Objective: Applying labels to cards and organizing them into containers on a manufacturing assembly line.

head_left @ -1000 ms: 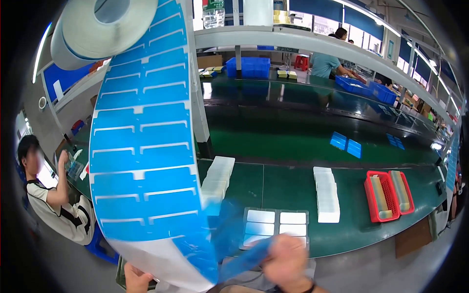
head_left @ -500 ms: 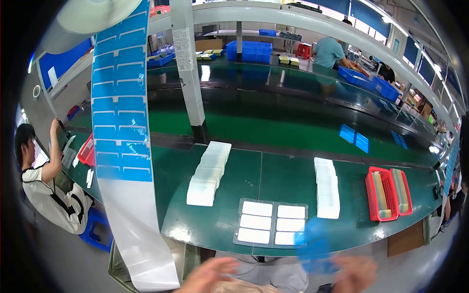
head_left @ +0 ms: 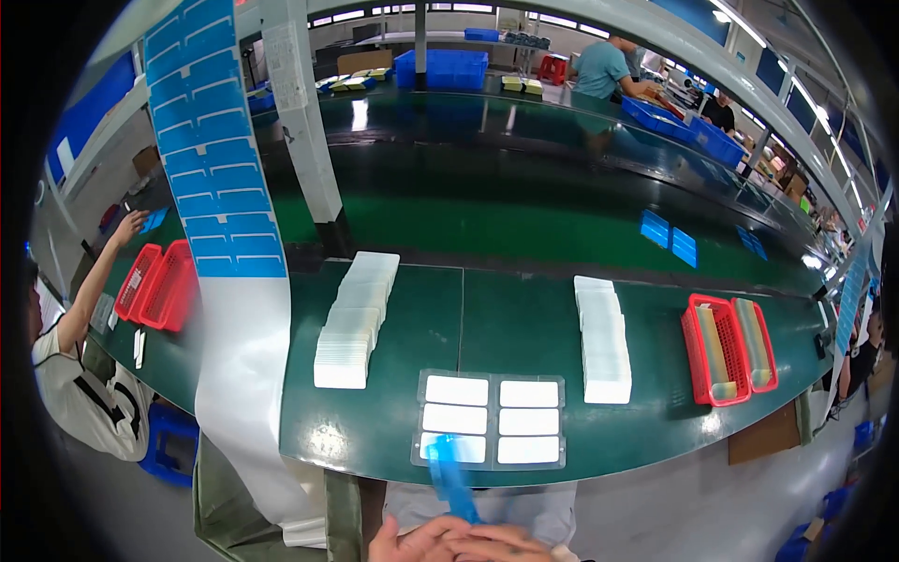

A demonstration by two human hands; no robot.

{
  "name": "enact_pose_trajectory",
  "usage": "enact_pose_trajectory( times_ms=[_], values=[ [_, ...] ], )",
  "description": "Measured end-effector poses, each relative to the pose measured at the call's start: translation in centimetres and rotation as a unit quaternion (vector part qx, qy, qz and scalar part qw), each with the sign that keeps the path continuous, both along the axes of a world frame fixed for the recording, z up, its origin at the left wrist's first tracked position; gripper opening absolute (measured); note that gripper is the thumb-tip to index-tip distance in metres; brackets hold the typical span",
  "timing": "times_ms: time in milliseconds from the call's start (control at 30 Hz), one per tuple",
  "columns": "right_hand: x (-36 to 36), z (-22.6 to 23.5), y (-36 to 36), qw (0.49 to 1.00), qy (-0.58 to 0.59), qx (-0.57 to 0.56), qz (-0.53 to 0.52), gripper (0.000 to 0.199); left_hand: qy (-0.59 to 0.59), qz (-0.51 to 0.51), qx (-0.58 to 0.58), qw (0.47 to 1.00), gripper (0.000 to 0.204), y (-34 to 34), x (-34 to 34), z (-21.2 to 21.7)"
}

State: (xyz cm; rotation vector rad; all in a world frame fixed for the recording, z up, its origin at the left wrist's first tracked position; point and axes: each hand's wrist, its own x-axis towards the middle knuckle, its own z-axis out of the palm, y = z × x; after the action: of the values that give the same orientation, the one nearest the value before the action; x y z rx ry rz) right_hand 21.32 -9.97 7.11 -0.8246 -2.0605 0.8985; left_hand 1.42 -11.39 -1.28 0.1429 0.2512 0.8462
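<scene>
The left hand (head_left: 403,543) and right hand (head_left: 510,545) are close together just off the table's near edge, fingers partly overlapping. A blurred piece of blue film (head_left: 453,482) rises from them; which hand pinches it cannot be told. Its upper end overlaps the near-left card of a tray (head_left: 493,419) bearing six white cards in two columns, at the middle of the table's near edge. Left of the tray, a slanting row of white cards (head_left: 356,318) runs from near the far edge of the table (head_left: 524,351); a second row (head_left: 603,342) stands to its right. Toward the table's right end are two red baskets (head_left: 719,351). At left, a strip of blue labels (head_left: 213,140) hangs, its bare white backing passing the near edge.
</scene>
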Motion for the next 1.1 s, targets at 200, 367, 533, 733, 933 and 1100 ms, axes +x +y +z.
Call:
enact_pose_trajectory(
  times_ms=[200,367,533,733,933,1100],
  values=[
    [-1.3,-1.8,-0.9,0.995,0.069,0.068,-0.015,0.04,0.042,0.068,0.079,0.994,0.08,-2.3,-1.1,-0.1],
    [-1.9,-0.4,-0.1,0.985,0.13,0.11,0.012,0.036,0.3,0.094,0.238,0.919,0.078,-3.2,-1.6,3.2],
    [-2.7,-0.6,-0.1,0.981,0.134,0.13,0.052,0.033,0.548,0.273,0.34,0.713,0.048,-1.3,-0.5,6.0],
    [-2.8,-1.0,-0.6,0.98,0.176,0.088,0.041,0.039,0.588,0.288,0.329,0.68,0.015,-1.3,-1.2,6.3],
    [1.3,-4.8,-4.0,0.928,0.174,-0.328,-0.036,0.041,0.586,0.37,0.334,0.64,0.019,-1.0,-0.4,5.9],
    [-1.0,-7.3,-2.3,0.476,0.494,-0.726,0.053,0.039,0.534,0.322,0.517,0.586,0.021,0.5,-0.2,6.2]
  ],
)
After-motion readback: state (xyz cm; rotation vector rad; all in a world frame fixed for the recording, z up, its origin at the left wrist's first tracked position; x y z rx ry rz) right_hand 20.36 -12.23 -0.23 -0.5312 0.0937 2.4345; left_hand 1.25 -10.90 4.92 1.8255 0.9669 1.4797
